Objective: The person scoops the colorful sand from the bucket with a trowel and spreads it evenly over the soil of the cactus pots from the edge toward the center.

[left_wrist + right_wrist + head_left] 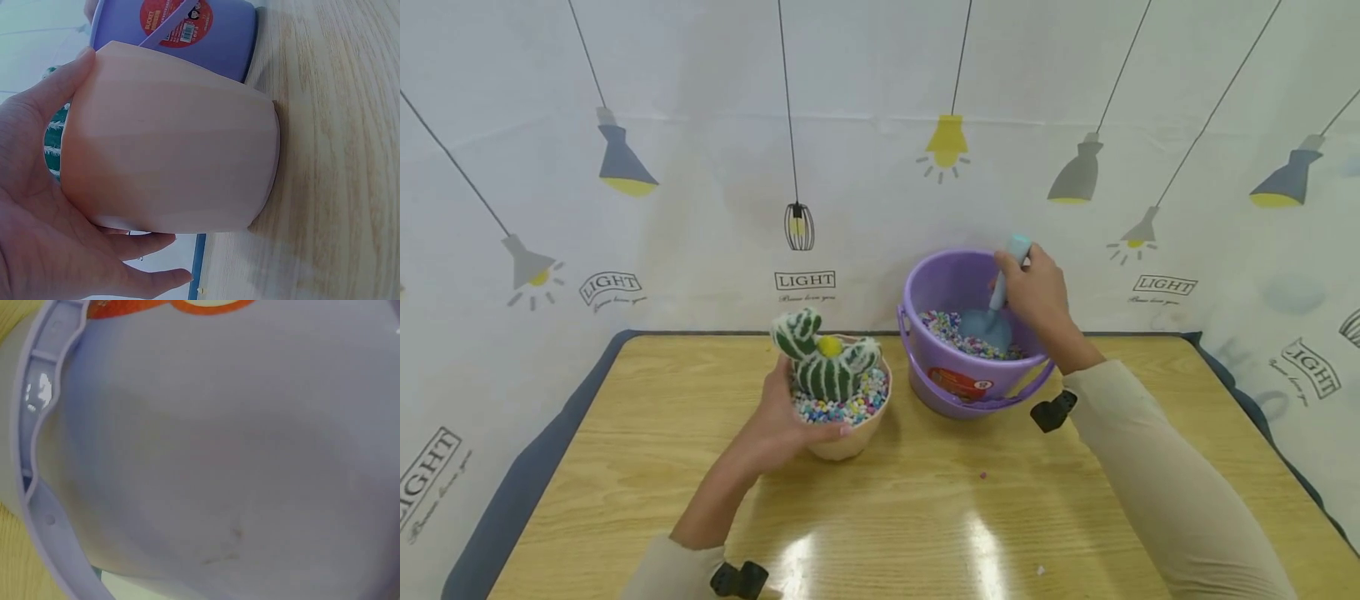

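Observation:
My left hand holds a peach-coloured flowerpot from the left, thumb along the front rim. Green-and-white cactus figure with a yellow top stands in it, set in colourful pebbles. In the left wrist view the pot stands on the table, the hand spread around its upper part. My right hand grips the upright handle of a blue-grey toy shovel. Its blade dips into pebbles inside a purple bucket. The bucket's wall fills the right wrist view, hiding that hand.
The bucket stands right of the pot, near the table's back edge, its handle hanging down in front. A printed cloth rises behind and beside the wooden table. One small pink pebble lies in front of the bucket.

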Demonstrator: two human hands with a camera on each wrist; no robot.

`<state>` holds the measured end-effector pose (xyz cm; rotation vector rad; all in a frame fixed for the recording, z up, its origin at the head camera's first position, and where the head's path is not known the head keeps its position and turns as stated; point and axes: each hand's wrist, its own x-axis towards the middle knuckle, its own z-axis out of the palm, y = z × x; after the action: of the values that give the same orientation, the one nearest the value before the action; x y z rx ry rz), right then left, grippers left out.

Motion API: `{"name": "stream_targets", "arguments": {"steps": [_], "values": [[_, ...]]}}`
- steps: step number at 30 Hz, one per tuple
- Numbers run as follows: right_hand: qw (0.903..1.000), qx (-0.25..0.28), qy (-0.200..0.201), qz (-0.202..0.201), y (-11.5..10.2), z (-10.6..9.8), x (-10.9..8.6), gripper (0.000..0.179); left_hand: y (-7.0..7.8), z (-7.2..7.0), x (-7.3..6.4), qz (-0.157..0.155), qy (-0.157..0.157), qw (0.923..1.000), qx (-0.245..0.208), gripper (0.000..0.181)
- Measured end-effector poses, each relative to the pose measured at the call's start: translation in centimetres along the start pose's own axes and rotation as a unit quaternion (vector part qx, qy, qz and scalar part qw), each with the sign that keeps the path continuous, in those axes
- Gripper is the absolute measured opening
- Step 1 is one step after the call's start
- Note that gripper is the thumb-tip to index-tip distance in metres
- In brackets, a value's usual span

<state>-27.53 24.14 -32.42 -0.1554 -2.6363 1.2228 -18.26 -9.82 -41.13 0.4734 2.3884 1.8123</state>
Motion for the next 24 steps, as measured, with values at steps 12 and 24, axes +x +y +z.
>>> {"name": "stream_targets", "arguments": {"steps": [12,24], "values": [[0.9949,0.089,-0.007,0.048,0.42,-0.34,0.24,0.046,0.07,0.01,-0.14,0.006,0.002,1.0,-0.005,0.102],[0.9798,0.171,-0.023,0.102,0.58,-0.4,0.35,0.047,0.1,0.02,-0.06,0.008,0.003,0.9999,-0.005,0.102]]}}
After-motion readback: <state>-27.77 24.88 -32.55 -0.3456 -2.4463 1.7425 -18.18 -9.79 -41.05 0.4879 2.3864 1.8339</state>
